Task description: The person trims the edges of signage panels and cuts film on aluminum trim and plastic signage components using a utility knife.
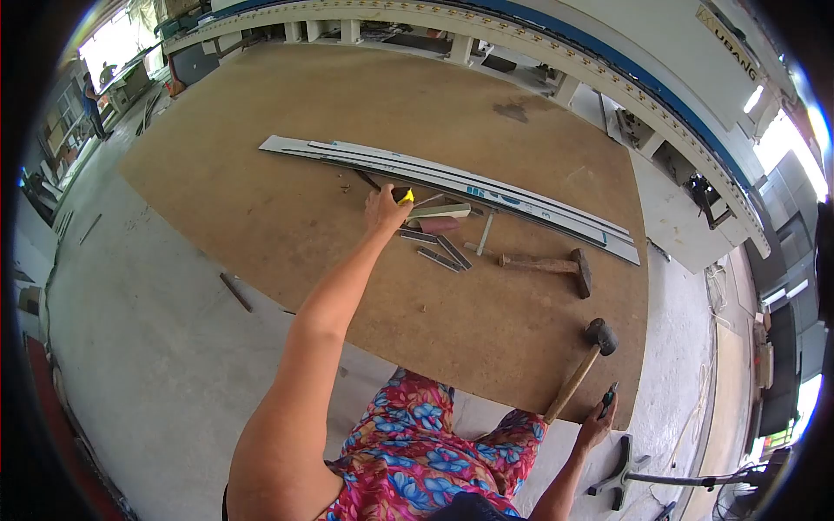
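My left hand [382, 212] reaches out over the brown board [347, 278], its fingers closed round a yellow and black tape measure [403, 195]. Just beyond it lie long, pale metal strips [452, 184], stacked side by side. To the right of the hand are a pale wooden piece [441, 211], a reddish roll [436, 224] and several short metal bars [453, 252]. Low at the right, my right hand [596, 425] is closed on a small dark hand tool [609, 398], pointing away from me; its exact kind is unclear. Beside it rests a black-headed rubber mallet [573, 380].
A hammer [556, 265] with a wooden handle lies on the board, right of centre. Along the far side runs a large white and blue machine [608, 69]. A black-footed stand [624, 476] is on the floor at lower right. Far left, a person [92, 106] stands.
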The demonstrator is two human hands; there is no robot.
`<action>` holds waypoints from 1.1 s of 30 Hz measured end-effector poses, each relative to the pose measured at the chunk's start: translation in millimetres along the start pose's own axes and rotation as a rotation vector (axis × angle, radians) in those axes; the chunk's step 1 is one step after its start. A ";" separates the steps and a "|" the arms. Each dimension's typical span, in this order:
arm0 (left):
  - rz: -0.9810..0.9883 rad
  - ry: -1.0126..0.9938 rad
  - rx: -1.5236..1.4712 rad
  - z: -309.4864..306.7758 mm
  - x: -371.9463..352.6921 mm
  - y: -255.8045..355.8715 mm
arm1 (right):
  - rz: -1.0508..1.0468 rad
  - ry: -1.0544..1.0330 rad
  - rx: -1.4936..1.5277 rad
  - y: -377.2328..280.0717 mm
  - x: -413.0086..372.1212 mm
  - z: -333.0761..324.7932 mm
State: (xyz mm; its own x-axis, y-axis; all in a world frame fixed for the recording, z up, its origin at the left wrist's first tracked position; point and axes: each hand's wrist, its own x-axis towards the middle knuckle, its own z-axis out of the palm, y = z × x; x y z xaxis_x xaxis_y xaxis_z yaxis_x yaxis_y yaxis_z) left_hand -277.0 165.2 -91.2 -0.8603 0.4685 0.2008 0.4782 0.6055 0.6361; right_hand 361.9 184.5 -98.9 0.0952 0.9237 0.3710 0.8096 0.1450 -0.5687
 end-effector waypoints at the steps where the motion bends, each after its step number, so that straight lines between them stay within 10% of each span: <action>1: 0.007 0.014 -0.033 -1.6 -5.3 -6.8 | 0.008 -0.001 -0.009 -2.9 -0.4 -0.6; 14: 0.093 0.360 0.091 -73.0 -86.8 -62.0 | 0.012 0.017 -0.067 4.8 -1.5 3.5; 33: 0.344 0.233 0.268 -66.2 -86.6 -50.5 | 0.066 0.037 -0.072 -5.2 -3.9 3.2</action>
State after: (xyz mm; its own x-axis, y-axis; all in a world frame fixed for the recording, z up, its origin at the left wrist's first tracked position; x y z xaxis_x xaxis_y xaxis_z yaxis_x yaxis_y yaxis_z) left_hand -238.4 51.4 -91.4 -0.6467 0.5322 0.5463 0.7435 0.5998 0.2958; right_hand 355.5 181.2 -99.7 0.1703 0.9166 0.3618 0.8401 0.0568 -0.5395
